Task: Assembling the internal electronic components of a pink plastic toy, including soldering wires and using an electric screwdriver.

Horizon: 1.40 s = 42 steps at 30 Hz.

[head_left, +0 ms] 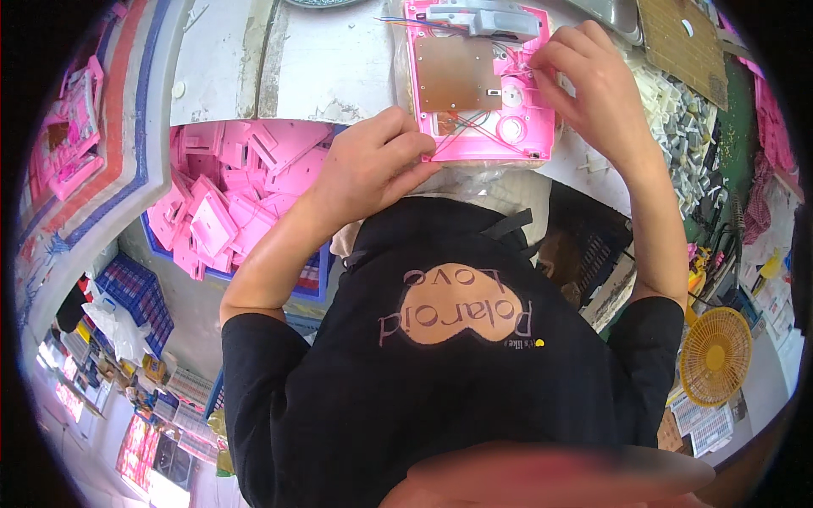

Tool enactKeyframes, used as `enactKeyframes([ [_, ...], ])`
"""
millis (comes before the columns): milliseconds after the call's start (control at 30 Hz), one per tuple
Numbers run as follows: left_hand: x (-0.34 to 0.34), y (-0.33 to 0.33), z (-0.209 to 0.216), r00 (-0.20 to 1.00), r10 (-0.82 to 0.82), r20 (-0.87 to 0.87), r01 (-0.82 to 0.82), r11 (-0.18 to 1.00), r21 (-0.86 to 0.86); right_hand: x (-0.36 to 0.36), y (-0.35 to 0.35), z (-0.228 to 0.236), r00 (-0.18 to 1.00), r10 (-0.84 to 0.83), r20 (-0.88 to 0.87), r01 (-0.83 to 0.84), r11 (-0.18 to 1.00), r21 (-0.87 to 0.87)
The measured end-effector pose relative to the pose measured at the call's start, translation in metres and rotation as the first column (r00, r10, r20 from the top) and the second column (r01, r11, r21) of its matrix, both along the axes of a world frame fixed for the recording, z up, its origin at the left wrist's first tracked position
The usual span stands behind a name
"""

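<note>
A pink plastic casing (542, 127) lies at the top middle, its inside facing up. Within it sit a brown circuit board (455, 74), thin coloured wires (471, 124), a round white part (512, 95) and a grey plastic part (484, 20) across the far end. My left hand (373, 161) is closed at the casing's near left corner, thumb and fingers gripping its edge. Over the casing's right side, my right hand (593, 89) has its thumb and fingers bent together in a pinch near some wires. What lies between those right fingertips is too small to tell.
Left of me, a blue crate (315, 275) holds many pink plastic shells (224, 207). Small white and grey parts (677, 127) are heaped at the right, beside a cardboard sheet (684, 46). A yellow basket (716, 356) stands lower right. Clear plastic wrap (478, 173) lies under the casing.
</note>
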State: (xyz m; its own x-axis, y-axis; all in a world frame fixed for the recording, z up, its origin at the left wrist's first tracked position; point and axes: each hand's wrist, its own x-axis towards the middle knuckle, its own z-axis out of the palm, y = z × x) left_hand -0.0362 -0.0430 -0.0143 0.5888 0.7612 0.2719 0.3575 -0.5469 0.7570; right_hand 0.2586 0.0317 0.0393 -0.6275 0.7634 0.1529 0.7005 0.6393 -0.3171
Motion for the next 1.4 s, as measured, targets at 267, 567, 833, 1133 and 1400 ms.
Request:
enactKeyframes([
  [267,-0.001,-0.002,0.002,1.000,0.009,-0.017,-0.010,1.000,-0.017,-0.015,-0.063,0.018,0.989,0.122,0.082,-0.111,0.985,-0.128],
  [567,-0.002,0.000,0.003,0.999,-0.010,-0.034,0.009,0.999,-0.040,-0.014,-0.006,0.006,0.997,0.019,-0.079,-0.016,0.999,0.038],
  [833,0.025,0.033,0.031,0.994,0.102,0.034,-0.104,0.994,0.044,-0.014,-0.019,-0.005,0.960,-0.180,-0.216,0.163,0.982,-0.096],
  [1133,0.081,0.072,0.000,0.983,0.185,-0.022,-0.164,0.914,0.372,-0.019,-0.040,-0.016,0.822,-0.479,-0.307,0.371,0.861,-0.348],
  [1400,0.083,0.068,0.006,0.975,0.221,0.002,-0.212,0.931,0.296,-0.013,-0.036,-0.019,0.774,-0.492,-0.398,0.284,0.832,-0.477],
])
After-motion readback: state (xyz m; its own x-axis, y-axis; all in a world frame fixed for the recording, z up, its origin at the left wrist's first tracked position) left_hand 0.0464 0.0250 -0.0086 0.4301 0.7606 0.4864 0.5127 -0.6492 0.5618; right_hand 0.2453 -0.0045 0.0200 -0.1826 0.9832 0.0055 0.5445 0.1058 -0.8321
